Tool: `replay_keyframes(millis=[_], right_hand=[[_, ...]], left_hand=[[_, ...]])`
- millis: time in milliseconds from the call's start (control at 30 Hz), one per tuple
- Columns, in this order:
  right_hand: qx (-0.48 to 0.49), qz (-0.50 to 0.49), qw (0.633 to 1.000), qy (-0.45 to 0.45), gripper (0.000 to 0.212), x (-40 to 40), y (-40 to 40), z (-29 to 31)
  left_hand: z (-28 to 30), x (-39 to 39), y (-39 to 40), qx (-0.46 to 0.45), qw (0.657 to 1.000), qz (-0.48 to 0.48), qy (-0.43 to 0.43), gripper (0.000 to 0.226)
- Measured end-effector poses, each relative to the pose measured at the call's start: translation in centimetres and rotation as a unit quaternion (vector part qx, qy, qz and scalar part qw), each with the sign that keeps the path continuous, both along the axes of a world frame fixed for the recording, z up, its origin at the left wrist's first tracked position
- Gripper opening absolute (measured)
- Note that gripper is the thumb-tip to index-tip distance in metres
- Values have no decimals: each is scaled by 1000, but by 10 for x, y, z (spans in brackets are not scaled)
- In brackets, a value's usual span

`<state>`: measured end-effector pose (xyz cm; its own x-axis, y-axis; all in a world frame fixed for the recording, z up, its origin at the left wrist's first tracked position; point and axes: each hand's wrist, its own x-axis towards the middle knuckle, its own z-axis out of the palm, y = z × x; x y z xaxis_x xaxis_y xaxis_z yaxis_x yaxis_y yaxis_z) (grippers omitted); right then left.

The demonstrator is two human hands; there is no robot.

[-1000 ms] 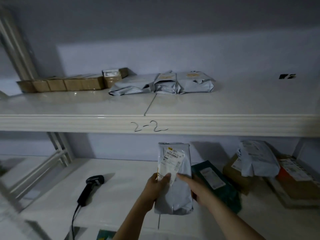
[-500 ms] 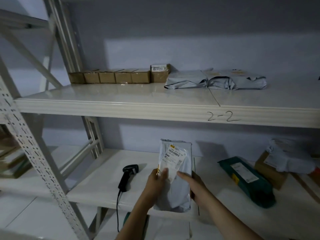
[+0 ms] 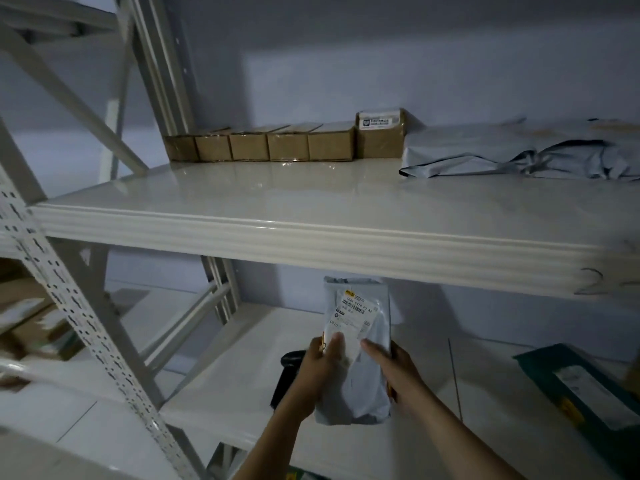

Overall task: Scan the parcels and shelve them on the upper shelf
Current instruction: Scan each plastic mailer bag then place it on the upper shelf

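I hold a grey poly-bag parcel (image 3: 363, 382) upright below the upper shelf (image 3: 311, 233), its white label facing me. My left hand (image 3: 317, 372) grips its left edge, thumb on the label. My right hand (image 3: 394, 370) grips its right edge. On the upper shelf a row of several brown cartons (image 3: 270, 145) stands at the back left, with grey bag parcels (image 3: 512, 154) to their right. The black handheld scanner (image 3: 285, 379) lies on the lower shelf (image 3: 221, 386), partly hidden behind my left hand.
A dark green parcel (image 3: 581, 386) lies on the lower shelf at the right. A perforated rack upright (image 3: 79, 323) slants down the left, with cross braces behind. Blurred boxes (image 3: 31, 327) sit on a neighbouring rack at far left.
The view has swung left, so the shelves and parcels have slid right in frame. Both hands keep the same grip on the grey parcel, now in front of the scanner.
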<state>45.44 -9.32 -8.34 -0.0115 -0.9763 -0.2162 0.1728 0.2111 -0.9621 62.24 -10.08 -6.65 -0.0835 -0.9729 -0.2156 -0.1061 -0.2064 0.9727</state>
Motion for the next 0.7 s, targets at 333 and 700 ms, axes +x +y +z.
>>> replay_keyframes(millis=[333,700], right_hand=[[28,60,998,24,46,9,-67,-12],[58,20,997,39,53,45,-75,-36]], left_hand=[[-7,39,-75,27,996,-63,-56,54],[-35,95,-110,123,980,-155,-16,53]])
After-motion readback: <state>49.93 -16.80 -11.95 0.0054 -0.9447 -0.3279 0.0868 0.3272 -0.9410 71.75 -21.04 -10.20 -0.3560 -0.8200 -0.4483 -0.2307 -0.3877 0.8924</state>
